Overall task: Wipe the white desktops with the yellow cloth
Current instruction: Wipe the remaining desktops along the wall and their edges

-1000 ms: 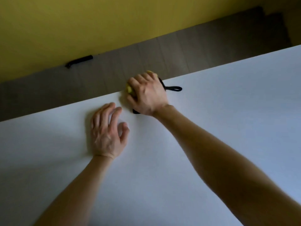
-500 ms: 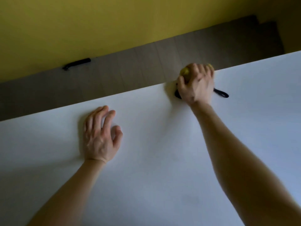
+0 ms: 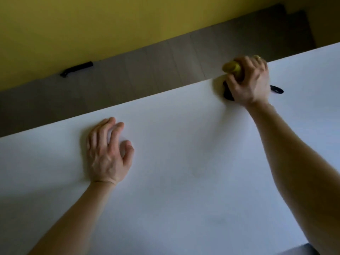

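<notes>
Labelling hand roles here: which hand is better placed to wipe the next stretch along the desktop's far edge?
Right. The right hand grips the yellow cloth at the far edge; the left hand rests on the white desktop, holding nothing.

white desktop (image 3: 184, 190) lies open between left hand (image 3: 105, 157) and right hand (image 3: 251, 83).

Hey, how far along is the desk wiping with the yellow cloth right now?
Done: can't tell; the flat white desktop shows no wet streaks or dirt. In hand: the right hand grips the bunched yellow cloth at the far edge, while the left hand rests on it. Left: likely the nearer surface.
</notes>
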Demonstrator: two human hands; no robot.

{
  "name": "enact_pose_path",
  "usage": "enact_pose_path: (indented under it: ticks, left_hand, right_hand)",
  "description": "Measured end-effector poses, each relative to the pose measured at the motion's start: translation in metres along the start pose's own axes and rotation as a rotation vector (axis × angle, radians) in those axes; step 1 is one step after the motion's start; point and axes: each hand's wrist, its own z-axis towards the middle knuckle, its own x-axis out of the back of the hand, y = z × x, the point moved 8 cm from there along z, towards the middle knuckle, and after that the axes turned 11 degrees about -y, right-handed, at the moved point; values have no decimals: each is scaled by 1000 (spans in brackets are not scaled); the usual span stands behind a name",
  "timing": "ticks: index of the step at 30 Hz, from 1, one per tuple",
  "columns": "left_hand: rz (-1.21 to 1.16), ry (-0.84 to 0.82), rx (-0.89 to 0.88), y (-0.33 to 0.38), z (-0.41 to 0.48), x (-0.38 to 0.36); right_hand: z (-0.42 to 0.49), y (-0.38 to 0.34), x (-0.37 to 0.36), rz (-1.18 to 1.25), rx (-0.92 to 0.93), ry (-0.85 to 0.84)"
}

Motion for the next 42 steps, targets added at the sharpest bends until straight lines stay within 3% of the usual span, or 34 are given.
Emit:
enact_pose_path:
  ticks: [2, 4, 7, 9, 12, 16, 18, 20, 22, 24, 27, 29, 31, 33, 38, 41, 42]
  left_hand:
    - [-4, -2, 0, 0, 0, -1]
    - [-3, 1, -11, 0, -1, 0]
    - [11, 1, -4, -2, 0, -2]
    - [27, 0, 17, -3, -2, -2]
    - [0, 2, 1, -1, -1, -2]
    - [-32, 7, 10, -1, 0, -1]
    - [-38, 2, 10, -1, 0, -1]
    - [-18, 4, -1, 1, 1, 0]
    - [-1, 14, -5, 3, 1, 3]
    - [11, 18, -12, 4, 0, 5]
    - [22, 18, -35, 2, 0, 4]
    - [41, 17, -35, 2, -3, 2]
    - [54, 15, -2, 6, -3, 1]
    - [54, 17, 58, 15, 1, 1]
    - [52, 39, 289, 42, 3, -4]
    - [65, 44, 289, 82, 7, -9]
    - [68, 43, 261, 98, 10, -11]
  right_hand:
    - [2, 2, -8, -46, -302, 83]
    - [-3, -61, -32, -74, -366, 41]
    - [-28, -217, -89, -1, 101, -81]
    - [-54, -284, -116, 43, 405, -229]
    - [-38, -236, -99, -2, 515, -283]
    - [-5, -32, -15, -74, 108, -123]
    - [-3, 32, 14, -70, -84, -45]
    - [3, 38, 12, -101, -269, 20]
    - [3, -12, -8, -136, -386, 54]
    - [-4, -103, -42, -157, -278, -16]
    - [-37, -240, -95, -84, 147, -114]
    - [-53, -272, -109, -29, 382, -231]
    - [-40, -242, -100, 3, 529, -284]
    - [-16, -157, -70, -20, 499, -283]
    - [26, 123, 52, -63, -11, -68]
    - [23, 144, 50, -82, -390, 79]
    - [24, 111, 39, -86, -372, 64]
